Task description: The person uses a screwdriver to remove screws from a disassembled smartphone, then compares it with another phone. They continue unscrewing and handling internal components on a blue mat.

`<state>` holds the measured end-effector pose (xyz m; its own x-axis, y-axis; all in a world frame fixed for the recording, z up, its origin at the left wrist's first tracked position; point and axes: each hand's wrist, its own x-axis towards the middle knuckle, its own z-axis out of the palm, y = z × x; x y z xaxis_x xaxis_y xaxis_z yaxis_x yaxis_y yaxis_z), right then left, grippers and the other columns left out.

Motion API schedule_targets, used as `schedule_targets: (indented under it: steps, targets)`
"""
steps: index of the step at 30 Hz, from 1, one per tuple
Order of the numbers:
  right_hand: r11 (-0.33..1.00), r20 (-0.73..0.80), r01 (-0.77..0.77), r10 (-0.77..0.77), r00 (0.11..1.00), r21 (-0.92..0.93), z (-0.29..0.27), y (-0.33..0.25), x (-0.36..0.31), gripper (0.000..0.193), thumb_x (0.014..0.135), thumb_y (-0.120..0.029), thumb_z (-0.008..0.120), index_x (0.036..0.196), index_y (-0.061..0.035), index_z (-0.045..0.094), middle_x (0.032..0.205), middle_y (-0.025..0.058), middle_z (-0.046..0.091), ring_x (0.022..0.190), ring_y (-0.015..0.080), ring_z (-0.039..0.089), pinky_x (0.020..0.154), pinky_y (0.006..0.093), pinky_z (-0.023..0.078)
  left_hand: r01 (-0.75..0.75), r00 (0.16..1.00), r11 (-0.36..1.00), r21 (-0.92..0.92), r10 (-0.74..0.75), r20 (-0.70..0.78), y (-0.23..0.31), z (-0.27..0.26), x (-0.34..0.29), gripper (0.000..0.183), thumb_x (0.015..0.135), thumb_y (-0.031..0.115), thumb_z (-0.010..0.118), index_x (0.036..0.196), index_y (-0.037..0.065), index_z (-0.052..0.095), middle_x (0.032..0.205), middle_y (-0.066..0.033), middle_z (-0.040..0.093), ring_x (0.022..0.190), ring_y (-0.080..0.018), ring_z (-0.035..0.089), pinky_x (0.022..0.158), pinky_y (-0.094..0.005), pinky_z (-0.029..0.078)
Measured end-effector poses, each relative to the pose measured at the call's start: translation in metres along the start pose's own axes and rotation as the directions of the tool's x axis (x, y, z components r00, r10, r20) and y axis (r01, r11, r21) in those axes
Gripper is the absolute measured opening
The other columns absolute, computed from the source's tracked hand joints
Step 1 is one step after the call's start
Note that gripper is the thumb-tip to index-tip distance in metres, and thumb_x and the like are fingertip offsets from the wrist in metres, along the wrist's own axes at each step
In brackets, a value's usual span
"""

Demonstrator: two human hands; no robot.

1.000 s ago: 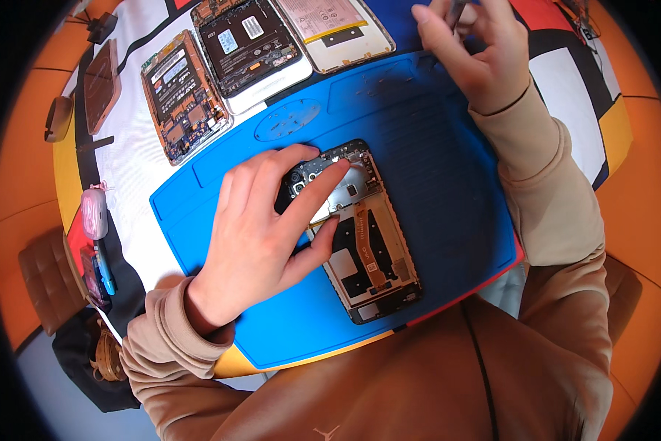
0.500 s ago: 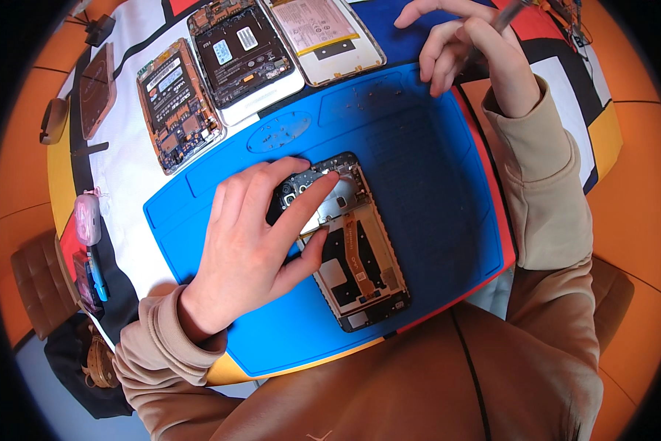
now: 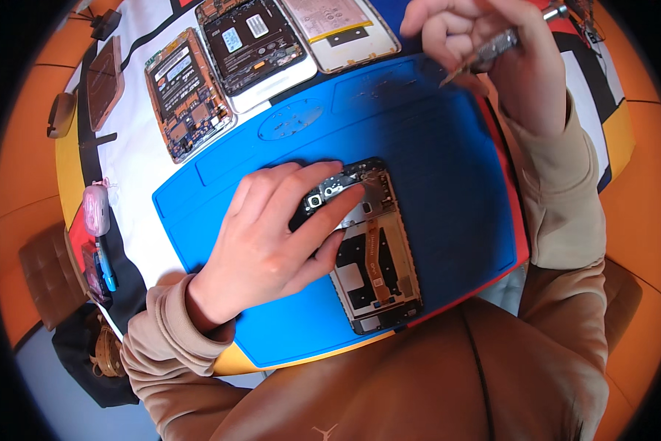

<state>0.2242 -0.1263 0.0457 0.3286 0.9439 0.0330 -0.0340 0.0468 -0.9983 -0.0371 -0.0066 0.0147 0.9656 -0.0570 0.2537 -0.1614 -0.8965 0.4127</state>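
An opened smartphone (image 3: 380, 250) lies on a blue work mat (image 3: 220, 209), its back cover off and its inner frame, flex cable and camera module (image 3: 315, 201) showing. My left hand (image 3: 261, 235) grips the upper left part of it; thumb and fingers curl over the camera end and hide some of it. Up by the mat's far right corner, my right hand (image 3: 525, 77) is closed round a screwdriver (image 3: 501, 45). Its tip points down and left over the mat, apart from the phone. Tiny screws (image 3: 292, 121) lie in the mat's oval recess.
Three more opened phones lie beyond the mat: one with a blue circuit board (image 3: 191, 103), a black one (image 3: 253, 48), one with a silver battery (image 3: 334, 22). At the left are a pink case (image 3: 95, 209), a blue pen (image 3: 106, 266) and a brown flat device (image 3: 105, 82).
The view has shifted a little, so the scene sits further right. My right hand has turned, bringing the screwdriver's tip down toward the mat. My left hand keeps its hold on the smartphone.
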Motion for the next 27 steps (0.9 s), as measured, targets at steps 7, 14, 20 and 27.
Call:
schedule_targets:
  steps: [7, 14, 20, 27]
  targets:
    - [0.923, 0.064, 0.259, -0.251, 0.966, -0.285, 0.032, 0.033, -0.036, 0.018, 0.104, -0.015, 0.054, 0.099, 0.0, 0.062, 0.074, 0.0035, 0.059, 0.057, 0.0042, 0.05, 0.049, 0.0201, 0.037, 0.0, 1.0, 1.0, 0.005, 0.0, -0.013, -0.001, 0.001, 0.001, 0.049, 0.067, 0.006, 0.074, 0.116, 0.009, 0.071, 0.127, -0.0139, 0.06, 0.105, -0.0307, 0.057, 0.09, -0.0381, 0.044]
    - [0.837, -0.052, 0.439, -0.48, 0.876, -0.327, 0.045, 0.037, -0.031, 0.037, 0.091, 0.002, 0.066, 0.124, 0.0052, 0.048, 0.076, 0.0082, 0.064, 0.062, 0.0074, 0.059, 0.053, 0.0188, 0.043, 0.016, 1.0, 1.0, 0.0, -0.016, -0.014, 0.0, 0.001, 0.002, 0.049, 0.067, 0.007, 0.074, 0.116, 0.009, 0.071, 0.126, -0.0133, 0.06, 0.104, -0.03, 0.057, 0.09, -0.038, 0.044]
    - [0.675, 0.164, 0.608, -0.602, 0.782, -0.418, 0.049, 0.024, -0.026, 0.062, 0.077, 0.013, 0.076, 0.127, 0.0077, 0.04, 0.076, 0.0093, 0.063, 0.061, 0.0085, 0.061, 0.054, 0.0182, 0.044, 0.028, 0.999, 1.0, 0.006, -0.028, -0.037, 0.001, 0.003, 0.002, 0.046, 0.07, 0.009, 0.074, 0.115, 0.013, 0.07, 0.123, -0.0074, 0.059, 0.106, -0.0273, 0.055, 0.09, -0.0361, 0.044]
    - [0.658, 0.129, 0.597, -0.615, 0.778, -0.459, 0.045, 0.037, -0.028, 0.054, 0.085, 0.012, 0.069, 0.128, 0.003, 0.038, 0.076, 0.008, 0.063, 0.065, 0.0089, 0.061, 0.056, 0.0179, 0.043, 0.023, 0.999, 1.0, 0.009, -0.022, -0.048, 0.0, 0.003, 0.002, 0.045, 0.07, 0.01, 0.074, 0.115, 0.013, 0.07, 0.123, -0.0078, 0.059, 0.105, -0.0271, 0.054, 0.089, -0.0361, 0.044]
